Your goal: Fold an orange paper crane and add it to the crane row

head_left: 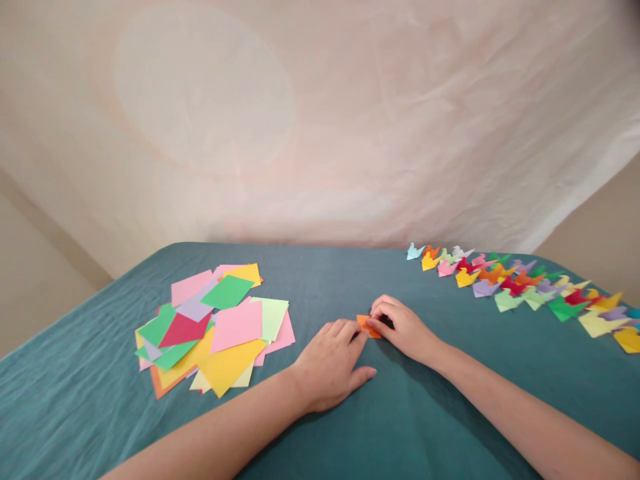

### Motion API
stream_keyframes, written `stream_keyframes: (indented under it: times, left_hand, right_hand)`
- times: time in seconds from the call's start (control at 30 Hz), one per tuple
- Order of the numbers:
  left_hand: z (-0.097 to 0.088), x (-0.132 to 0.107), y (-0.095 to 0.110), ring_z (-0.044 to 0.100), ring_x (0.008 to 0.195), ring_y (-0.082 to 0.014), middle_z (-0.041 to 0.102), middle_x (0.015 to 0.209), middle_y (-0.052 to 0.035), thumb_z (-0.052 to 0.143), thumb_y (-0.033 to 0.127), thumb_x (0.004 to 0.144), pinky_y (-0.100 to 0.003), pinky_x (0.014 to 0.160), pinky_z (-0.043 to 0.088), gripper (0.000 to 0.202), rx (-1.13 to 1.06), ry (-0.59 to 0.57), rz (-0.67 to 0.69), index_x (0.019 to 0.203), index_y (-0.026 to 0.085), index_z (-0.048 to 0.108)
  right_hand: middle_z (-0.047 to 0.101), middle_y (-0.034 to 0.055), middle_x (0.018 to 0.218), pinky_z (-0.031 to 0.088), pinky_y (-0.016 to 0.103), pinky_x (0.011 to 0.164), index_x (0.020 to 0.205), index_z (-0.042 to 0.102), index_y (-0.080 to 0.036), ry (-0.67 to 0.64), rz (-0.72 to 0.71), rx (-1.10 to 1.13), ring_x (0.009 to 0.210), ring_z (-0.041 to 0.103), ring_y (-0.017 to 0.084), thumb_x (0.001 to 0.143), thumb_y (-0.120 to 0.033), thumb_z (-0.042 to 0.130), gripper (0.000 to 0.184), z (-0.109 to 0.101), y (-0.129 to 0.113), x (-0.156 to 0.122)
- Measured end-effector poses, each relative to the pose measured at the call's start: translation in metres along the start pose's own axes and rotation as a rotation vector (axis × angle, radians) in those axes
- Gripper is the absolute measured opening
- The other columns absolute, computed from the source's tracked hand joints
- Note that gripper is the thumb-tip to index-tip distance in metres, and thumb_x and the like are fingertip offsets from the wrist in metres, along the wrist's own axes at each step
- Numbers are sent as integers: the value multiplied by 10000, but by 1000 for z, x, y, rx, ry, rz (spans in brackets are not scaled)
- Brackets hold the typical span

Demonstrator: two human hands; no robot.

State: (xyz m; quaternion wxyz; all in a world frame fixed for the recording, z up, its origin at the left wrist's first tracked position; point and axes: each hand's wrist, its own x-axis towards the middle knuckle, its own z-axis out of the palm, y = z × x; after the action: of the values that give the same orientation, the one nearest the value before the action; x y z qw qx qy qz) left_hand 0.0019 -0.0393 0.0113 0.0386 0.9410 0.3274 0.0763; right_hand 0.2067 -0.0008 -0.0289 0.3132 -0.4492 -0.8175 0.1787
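Between the fingertips of the two hands, on the teal tablecloth (320, 280), lies a small piece of folded orange paper (369, 327). It sits just right of the left hand (332, 365) and just left of the right hand (403, 328), so neither is clearly nearer: both reach its edges, one from each side. Its long axis cannot be told, since fingers cover both ends and the part that shows is about as deep as it is wide.

The left hand rests palm down, its fingers together with their tips at the paper's left edge, the thumb spread wide toward the viewer and off the paper. On the right hand, thumb and forefinger curl close together at the paper's right side; whether the paper is gripped between them cannot be told.

Well apart on the left lies a loose pile of coloured paper sheets (237, 327), overlapping at odd angles. Off to the right, folded paper birds (516, 285) stand in slanting rows across the cloth.
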Motion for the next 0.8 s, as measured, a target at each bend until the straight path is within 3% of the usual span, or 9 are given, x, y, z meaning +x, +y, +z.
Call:
stream_keyframes:
  times: [0.2, 0.33, 0.47, 0.6, 0.8]
  left_hand:
    - [1, 0, 0, 448, 1051, -249, 473, 1149, -102, 414, 468, 879, -393, 895, 382, 461, 5, 8, -6, 1227, 165, 422]
    - [0, 0, 1, 446, 1052, -248, 476, 1143, -99, 433, 474, 870, -387, 898, 381, 455, 13, 13, -12, 1201, 163, 438]
    - [0, 0, 1, 452, 1043, -243, 482, 1131, -93, 443, 474, 865, -382, 894, 383, 443, 6, 15, -18, 1185, 168, 451]
    - [1, 0, 1, 447, 1057, -245, 477, 1150, -99, 452, 469, 862, -382, 904, 376, 472, 8, 22, -17, 1216, 158, 430]
    - [3, 0, 1, 450, 1053, -244, 482, 1137, -96, 447, 474, 863, -384, 903, 376, 451, 8, 23, -25, 1196, 168, 447]
  right_hand:
    - [550, 32, 802, 447, 287, 659, 758, 528, -187, 13, 43, 23, 728, 525, 154, 861, -334, 508, 180, 0, -1, 1]
    - [571, 49, 893, 480, 285, 666, 911, 567, -196, 79, 72, 48, 755, 559, 157, 889, -319, 450, 171, -13, -4, -3]
    - [561, 76, 1046, 453, 353, 857, 1099, 571, -234, 7, -72, -95, 968, 540, 194, 906, -189, 367, 284, -26, -11, -16]
    - [548, 93, 1168, 435, 412, 885, 1231, 510, -240, -105, -176, -292, 1046, 502, 228, 857, -90, 377, 424, -20, -14, -32]
    - [569, 103, 1181, 455, 420, 837, 1234, 522, -233, -121, -216, -415, 1038, 512, 246, 823, -93, 445, 441, -11, -12, -41]
